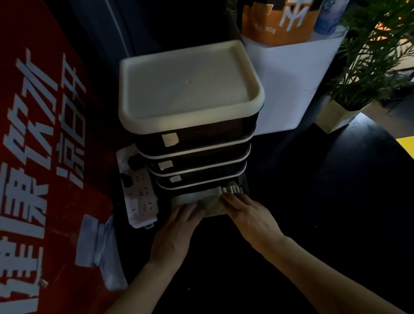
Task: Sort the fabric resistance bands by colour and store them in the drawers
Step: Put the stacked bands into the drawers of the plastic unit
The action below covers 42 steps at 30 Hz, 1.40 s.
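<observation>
Dim light covers a round black tabletop (pixel 338 219), and at its far edge stands the drawer unit (pixel 191 122), a stack of dark drawers under a cream lid (pixel 186 81). Three closed drawers each carry a small pale label on the left of the front; the top one's label (pixel 170 139) is the largest. Below them the bottom drawer (pixel 233 188) is pulled out toward me. Both my hands reach into it. My left hand (pixel 178 225) lies on the left part of a pale greenish fabric band (pixel 210 204), fingers stretched flat over it. My right hand (pixel 246 212) lies on the band's right part, fingers also straight and pressing down. The two hands are just beside each other with the band showing between them. The band sits at the front of the open drawer, and small white ridged pieces (pixel 230 189) show just behind my right fingertips. Left of the unit a white power strip (pixel 139 199) lies near the tabletop's left edge, against a red banner (pixel 23 153) with white characters. Behind on the right are a white pedestal (pixel 295 80) and a green plant (pixel 382 44).
</observation>
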Each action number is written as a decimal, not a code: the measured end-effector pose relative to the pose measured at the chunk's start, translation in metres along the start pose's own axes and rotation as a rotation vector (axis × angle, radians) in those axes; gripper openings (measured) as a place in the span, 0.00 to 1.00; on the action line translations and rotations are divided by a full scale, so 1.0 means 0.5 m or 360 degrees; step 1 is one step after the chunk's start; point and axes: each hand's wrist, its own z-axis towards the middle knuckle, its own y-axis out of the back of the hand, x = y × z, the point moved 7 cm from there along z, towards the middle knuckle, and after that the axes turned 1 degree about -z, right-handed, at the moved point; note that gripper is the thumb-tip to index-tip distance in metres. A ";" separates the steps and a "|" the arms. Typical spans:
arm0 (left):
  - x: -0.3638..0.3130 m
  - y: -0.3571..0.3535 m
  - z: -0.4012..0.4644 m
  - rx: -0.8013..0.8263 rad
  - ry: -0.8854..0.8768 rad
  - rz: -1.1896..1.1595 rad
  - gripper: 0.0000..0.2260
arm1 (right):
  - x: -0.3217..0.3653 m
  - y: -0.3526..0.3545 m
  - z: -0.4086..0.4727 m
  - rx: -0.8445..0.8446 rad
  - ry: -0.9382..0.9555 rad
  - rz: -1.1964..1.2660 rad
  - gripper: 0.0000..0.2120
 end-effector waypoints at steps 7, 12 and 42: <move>-0.002 -0.009 0.000 0.0003 0.0057 0.0070 0.31 | -0.005 0.010 0.011 -0.0021 0.0023 -0.0040 0.26; -0.006 0.005 0.031 -0.0104 0.0032 0.0066 0.31 | -0.029 0.010 0.034 -0.0060 -0.0001 0.0000 0.28; 0.170 0.019 0.057 -0.0418 0.0922 -0.0919 0.34 | -0.168 -0.025 0.095 -0.0015 -0.0962 0.1180 0.41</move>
